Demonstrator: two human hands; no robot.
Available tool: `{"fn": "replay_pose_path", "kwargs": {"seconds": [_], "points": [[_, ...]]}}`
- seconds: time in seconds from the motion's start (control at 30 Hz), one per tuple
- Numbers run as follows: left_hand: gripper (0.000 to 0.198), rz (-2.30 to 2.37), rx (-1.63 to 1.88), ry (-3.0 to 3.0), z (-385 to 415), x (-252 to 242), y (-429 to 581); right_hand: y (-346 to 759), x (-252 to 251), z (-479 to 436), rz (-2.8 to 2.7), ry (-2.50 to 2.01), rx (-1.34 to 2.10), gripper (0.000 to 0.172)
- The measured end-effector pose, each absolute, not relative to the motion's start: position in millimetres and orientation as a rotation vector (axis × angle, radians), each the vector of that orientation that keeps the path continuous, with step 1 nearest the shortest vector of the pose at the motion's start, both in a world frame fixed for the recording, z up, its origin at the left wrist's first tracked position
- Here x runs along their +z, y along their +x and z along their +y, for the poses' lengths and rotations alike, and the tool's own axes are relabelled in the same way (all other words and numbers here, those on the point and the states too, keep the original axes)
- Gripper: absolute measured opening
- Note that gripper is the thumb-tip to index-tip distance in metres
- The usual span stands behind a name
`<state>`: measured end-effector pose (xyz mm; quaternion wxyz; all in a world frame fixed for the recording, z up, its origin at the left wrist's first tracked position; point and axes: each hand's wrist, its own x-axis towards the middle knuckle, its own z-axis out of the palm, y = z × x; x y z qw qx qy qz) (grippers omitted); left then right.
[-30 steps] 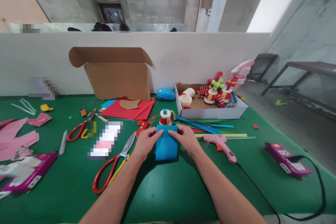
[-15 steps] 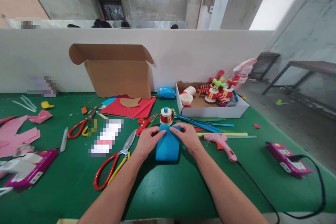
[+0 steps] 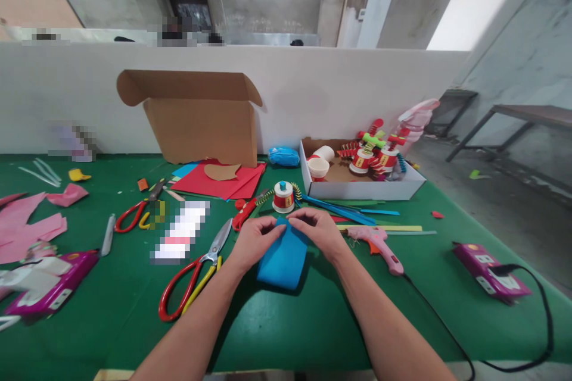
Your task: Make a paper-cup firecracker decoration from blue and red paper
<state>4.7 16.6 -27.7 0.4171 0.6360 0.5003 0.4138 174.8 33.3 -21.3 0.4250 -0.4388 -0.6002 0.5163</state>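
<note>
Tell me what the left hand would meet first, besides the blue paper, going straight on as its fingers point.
Probably the right hand, pinching the blue paper near its upper edge just ahead of the left hand, though one view leaves exact depth unclear.

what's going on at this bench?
A person's left hand and right hand are both pinching the far end of a blue sheet above the green table. A red-and-white cup stands just beyond. The large scissors lie to the left and the pink glue gun to the right, neither in hand.
</note>
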Motion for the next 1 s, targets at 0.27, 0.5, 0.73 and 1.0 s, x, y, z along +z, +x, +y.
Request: {"fn": "replay_pose_path", "kwargs": {"seconds": [0.27, 0.5, 0.73, 1.0], "points": [[0.034, 1.237, 0.912, 1.716, 16.2, -29.1, 5.7, 172.3, -24.1, 32.8, -1.623, -1.143, 1.256, 0.018], [0.034, 1.227, 0.884, 1.706, 16.5, -29.2, 6.0, 171.5, -23.2, 32.7, -1.647, -1.161, 1.218, 0.016], [0.034, 1.229, 0.874, 1.701, 16.5, -29.4, 6.1, 171.8, -22.1, 32.2, -1.668, -1.168, 1.202, 0.018], [0.035, 1.22, 0.881, 1.702, 15.7, -27.9, 6.2, 172.2, -24.4, 32.8, -1.662, -1.18, 1.201, 0.019]]}}
